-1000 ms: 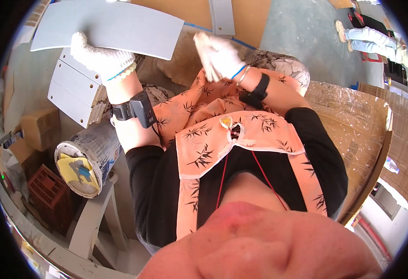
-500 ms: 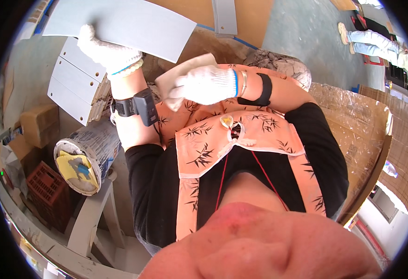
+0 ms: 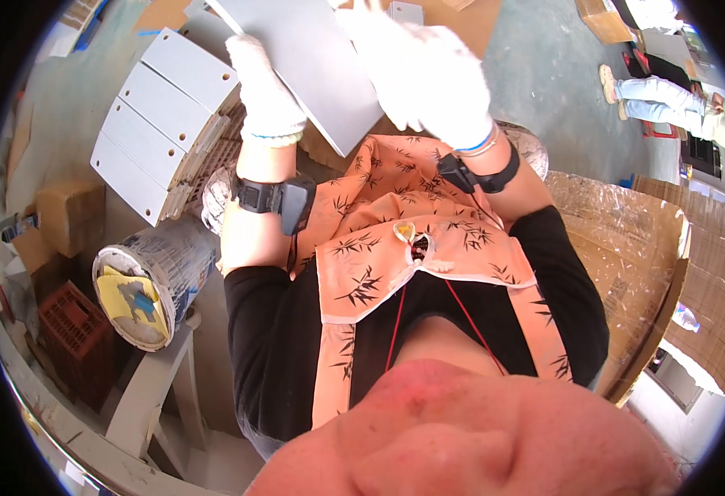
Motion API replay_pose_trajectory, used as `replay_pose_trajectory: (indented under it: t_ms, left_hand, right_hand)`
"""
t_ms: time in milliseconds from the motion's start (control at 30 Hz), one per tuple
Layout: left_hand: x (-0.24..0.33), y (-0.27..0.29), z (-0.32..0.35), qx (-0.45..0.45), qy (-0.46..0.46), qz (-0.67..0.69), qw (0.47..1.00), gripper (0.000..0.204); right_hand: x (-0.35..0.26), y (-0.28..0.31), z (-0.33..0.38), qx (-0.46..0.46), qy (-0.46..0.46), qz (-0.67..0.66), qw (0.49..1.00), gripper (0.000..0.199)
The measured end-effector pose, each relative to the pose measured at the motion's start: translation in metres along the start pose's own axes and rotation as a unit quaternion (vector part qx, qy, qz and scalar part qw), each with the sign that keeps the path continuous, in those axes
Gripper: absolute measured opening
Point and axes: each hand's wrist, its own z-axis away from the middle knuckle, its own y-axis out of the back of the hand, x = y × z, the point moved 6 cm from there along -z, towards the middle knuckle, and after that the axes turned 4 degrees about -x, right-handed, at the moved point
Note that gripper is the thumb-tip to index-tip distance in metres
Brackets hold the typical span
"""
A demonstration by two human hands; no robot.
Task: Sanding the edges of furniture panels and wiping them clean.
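A smooth light grey panel (image 3: 309,66) is held up at a tilt over my lap. My left hand (image 3: 263,91), in a white knit glove, grips its left edge. On the panel's right edge lies my right hand (image 3: 429,78), gloved the same way, with its fingers bent in against the edge. Glare and blur hide what, if anything, is in that hand. The beige sheet it held earlier does not show. A stack of similar grey panels (image 3: 152,124) with drilled holes fans out left of my left forearm.
At my left stands a wrapped bucket (image 3: 135,306) with yellow paper on its end, near a dark red plastic crate (image 3: 77,339) and a cardboard box (image 3: 71,217). A worn cardboard sheet (image 3: 619,231) is at my right. Another person (image 3: 660,95) is at the far right.
My right hand has moved up and away from my lap to the panel's right edge. The panel has turned steeper and shifted right with my left hand. The beige sheet has left sight.
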Motion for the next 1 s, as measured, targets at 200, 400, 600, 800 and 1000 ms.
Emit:
replay_pose_trajectory:
  t_ms: [200,400,600,800,1000]
  left_hand:
    - [-0.013,-0.041,0.010,-0.241,-0.207,-0.538,0.781,0.064]
    - [-0.052,-0.008,0.027,-0.230,0.112,0.023,0.966,0.056]
    - [-0.056,-0.066,0.043,-0.339,0.176,-0.004,0.924,0.064]
    - [-0.071,-0.055,0.067,-0.338,0.236,-0.003,0.911,0.053]
    - [-0.055,-0.053,0.036,-0.246,0.117,-0.210,0.939,0.035]
  right_hand:
    - [-0.019,-0.023,-0.003,-0.033,0.037,0.014,0.999,0.046]
    - [0.033,0.002,-0.036,0.145,0.029,0.134,0.980,0.032]
    - [0.067,0.019,-0.022,0.158,-0.044,-0.113,0.980,0.029]
    - [0.054,0.032,-0.008,0.157,-0.179,-0.679,0.694,0.028]
    - [0.109,-0.003,0.023,0.328,-0.335,-0.467,0.750,0.028]
